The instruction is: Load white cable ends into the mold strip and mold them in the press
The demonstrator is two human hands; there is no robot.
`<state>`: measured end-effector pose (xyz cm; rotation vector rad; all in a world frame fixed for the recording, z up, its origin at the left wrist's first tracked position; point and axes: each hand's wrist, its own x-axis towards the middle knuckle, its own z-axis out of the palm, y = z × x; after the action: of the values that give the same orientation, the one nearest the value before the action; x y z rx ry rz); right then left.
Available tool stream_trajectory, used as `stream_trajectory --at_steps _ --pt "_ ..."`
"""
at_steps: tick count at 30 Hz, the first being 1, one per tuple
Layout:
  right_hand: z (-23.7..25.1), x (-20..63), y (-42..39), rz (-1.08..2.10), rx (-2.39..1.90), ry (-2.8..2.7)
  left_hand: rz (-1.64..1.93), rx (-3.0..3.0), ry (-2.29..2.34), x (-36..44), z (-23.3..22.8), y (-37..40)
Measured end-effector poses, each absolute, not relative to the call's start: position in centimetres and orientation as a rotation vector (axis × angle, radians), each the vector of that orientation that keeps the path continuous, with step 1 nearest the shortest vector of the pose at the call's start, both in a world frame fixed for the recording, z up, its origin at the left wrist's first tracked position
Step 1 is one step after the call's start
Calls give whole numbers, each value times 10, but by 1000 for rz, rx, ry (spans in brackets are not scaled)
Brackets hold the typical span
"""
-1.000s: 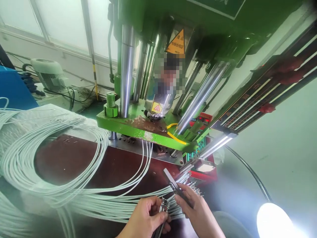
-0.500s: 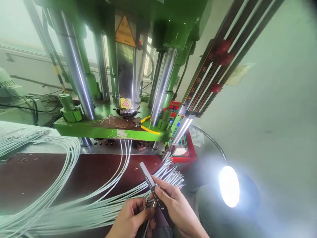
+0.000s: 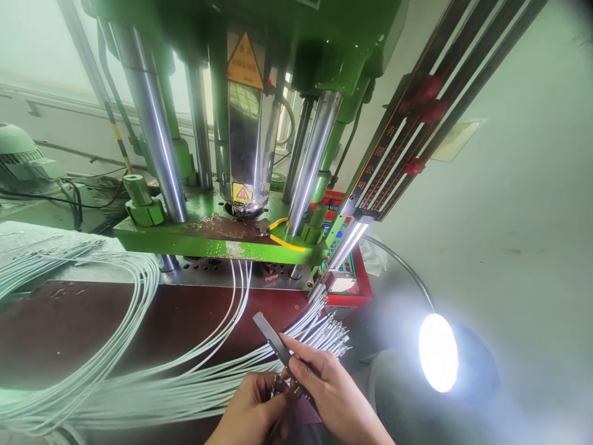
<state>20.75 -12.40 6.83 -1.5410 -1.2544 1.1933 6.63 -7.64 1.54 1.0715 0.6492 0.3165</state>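
My right hand (image 3: 331,386) is closed round a long, narrow metal bar (image 3: 269,332), with the thumb on top and the index finger along its side. The bar slants up to the left, and its lower part is dark with small fittings along it. My left hand (image 3: 259,402) pinches a small shiny metal piece (image 3: 276,384) against the bar's lower part. The fingers hide most of this piece, so its kind is unclear. Just behind the hands lies a thick bundle of white cables (image 3: 213,375), their metal-tipped ends (image 3: 336,334) fanned out at the right.
A green press (image 3: 217,248) with steel columns stands ahead, several white cables (image 3: 238,290) running under its plate. Yellow-handled pliers (image 3: 285,241) lie on that plate. A red control box (image 3: 356,272) and a lit lamp (image 3: 438,352) are to the right. The brown tabletop (image 3: 185,315) holds more cable loops.
The view has shifted slightly, moving the press rightward in the picture. The metal bar now lies flatter, its tip lower and further left. Both hands keep their grip.
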Motion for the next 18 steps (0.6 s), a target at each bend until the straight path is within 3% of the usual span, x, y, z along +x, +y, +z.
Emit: stream_trajectory --at_steps 18 --pt "77 221 -123 1264 -1540 -1189 464 999 591 53 25 -75"
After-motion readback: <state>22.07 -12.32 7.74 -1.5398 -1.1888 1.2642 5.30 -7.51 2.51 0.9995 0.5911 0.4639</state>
